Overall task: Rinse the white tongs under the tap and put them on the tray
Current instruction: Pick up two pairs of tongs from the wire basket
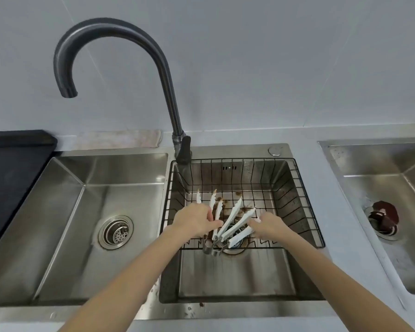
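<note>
Several white tongs [233, 222] lie fanned in the wire basket [295, 188] right of the tap [110, 58] (no water running), left hand [194, 221] fingers loosely curled over them, right hand [267, 224] pinching one arm, apparently to lift a pair.

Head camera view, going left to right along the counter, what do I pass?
Black tray → left sink basin → its drain strainer → left hand → white tongs in the wire basket → right hand → separate sink on the right.
</note>
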`<act>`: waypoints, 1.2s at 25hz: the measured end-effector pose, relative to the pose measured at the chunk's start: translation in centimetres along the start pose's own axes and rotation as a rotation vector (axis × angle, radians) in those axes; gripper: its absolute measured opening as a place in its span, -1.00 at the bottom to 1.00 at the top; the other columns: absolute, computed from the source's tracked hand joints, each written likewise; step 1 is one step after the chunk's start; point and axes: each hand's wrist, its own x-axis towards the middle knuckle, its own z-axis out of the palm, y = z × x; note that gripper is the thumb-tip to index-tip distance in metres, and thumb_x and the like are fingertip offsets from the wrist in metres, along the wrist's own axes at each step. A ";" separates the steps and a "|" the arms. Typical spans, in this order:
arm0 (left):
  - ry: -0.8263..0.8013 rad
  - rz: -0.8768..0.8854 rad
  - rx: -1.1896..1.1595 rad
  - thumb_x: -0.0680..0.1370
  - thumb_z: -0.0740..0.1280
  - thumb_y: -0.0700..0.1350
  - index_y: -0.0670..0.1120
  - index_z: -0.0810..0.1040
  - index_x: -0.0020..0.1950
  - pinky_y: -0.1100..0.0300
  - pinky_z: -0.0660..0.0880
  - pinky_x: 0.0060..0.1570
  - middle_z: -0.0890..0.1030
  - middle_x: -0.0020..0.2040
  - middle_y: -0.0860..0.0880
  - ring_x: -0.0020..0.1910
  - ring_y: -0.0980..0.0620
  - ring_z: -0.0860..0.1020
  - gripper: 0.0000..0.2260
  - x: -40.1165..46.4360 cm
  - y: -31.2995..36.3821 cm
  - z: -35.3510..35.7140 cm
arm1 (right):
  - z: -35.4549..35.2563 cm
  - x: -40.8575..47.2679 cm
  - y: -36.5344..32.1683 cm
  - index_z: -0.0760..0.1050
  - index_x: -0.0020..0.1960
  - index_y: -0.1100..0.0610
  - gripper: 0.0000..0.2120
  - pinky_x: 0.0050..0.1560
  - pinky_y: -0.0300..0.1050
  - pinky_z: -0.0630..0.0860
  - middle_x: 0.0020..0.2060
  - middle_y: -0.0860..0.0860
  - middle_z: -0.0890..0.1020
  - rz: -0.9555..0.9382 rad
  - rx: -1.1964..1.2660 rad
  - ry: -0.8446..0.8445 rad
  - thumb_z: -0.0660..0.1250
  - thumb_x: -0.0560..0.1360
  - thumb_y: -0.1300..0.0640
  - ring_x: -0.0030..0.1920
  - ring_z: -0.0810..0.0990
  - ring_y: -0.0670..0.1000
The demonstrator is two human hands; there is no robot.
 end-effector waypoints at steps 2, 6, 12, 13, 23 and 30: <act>-0.037 -0.008 0.051 0.50 0.23 0.19 -0.06 0.54 0.14 0.11 0.48 0.05 0.61 0.11 -0.03 0.11 -0.02 0.54 -0.61 0.1 0.0 0.4 | 0.4 0.5 0.0 0.34 -0.31 0.15 -0.64 -0.32 -0.24 0.40 -0.39 0.01 0.47 0.016 0.049 0.015 0.12 0.56 -0.04 -0.43 0.41 -0.08; -0.057 0.009 0.101 0.50 0.22 0.18 -0.07 0.52 0.20 0.12 0.46 -0.02 0.61 0.11 -0.03 0.06 -0.01 0.54 -0.58 0.3 0.0 1.3 | 1.0 0.8 -0.4 0.30 -0.30 0.12 -0.72 -0.37 -0.26 0.40 -0.40 0.01 0.50 0.064 0.106 0.006 0.17 0.55 0.03 -0.44 0.44 -0.09; -0.005 0.001 0.090 0.50 0.22 0.05 -0.12 0.57 0.14 0.13 0.48 -0.07 0.65 0.06 -0.06 0.03 -0.05 0.59 -0.66 0.2 0.3 1.7 | 0.9 0.4 -1.0 0.36 -0.22 0.16 -0.82 -0.63 -0.42 0.39 -0.14 0.09 0.57 0.121 0.215 -0.015 0.21 0.55 0.14 -0.53 0.52 -0.16; 0.004 0.003 0.079 0.50 0.22 0.04 -0.12 0.57 0.13 0.13 0.49 -0.06 0.65 0.05 -0.07 0.00 -0.04 0.58 -0.67 0.1 0.3 1.8 | 0.8 0.4 -1.0 0.45 -0.10 0.24 -0.86 -0.58 -0.41 0.45 -0.16 0.09 0.59 0.130 0.269 -0.005 0.22 0.53 0.16 -0.56 0.54 -0.17; 0.193 -0.004 -0.146 0.50 0.25 -0.06 -0.13 0.48 0.18 0.11 0.49 0.00 0.64 0.07 -0.07 0.03 -0.06 0.59 -0.71 -2.4 0.2 1.1 | -0.3 -2.9 -3.7 0.41 0.19 0.41 -0.68 -0.27 -0.16 0.66 0.01 0.23 0.63 0.013 0.530 0.148 0.27 0.49 0.25 -0.17 0.68 0.12; 0.324 -0.047 -0.503 0.52 0.29 -0.01 -0.16 0.45 0.24 0.21 0.46 -0.03 0.53 -0.11 0.03 -0.17 0.05 0.53 -0.65 -4.7 -3.7 0.2 | 0.8 -5.8 -7.9 0.17 0.44 0.17 -0.43 0.02 -0.05 0.62 0.02 0.09 0.50 -0.191 0.586 0.212 0.31 0.49 0.23 0.02 0.62 0.13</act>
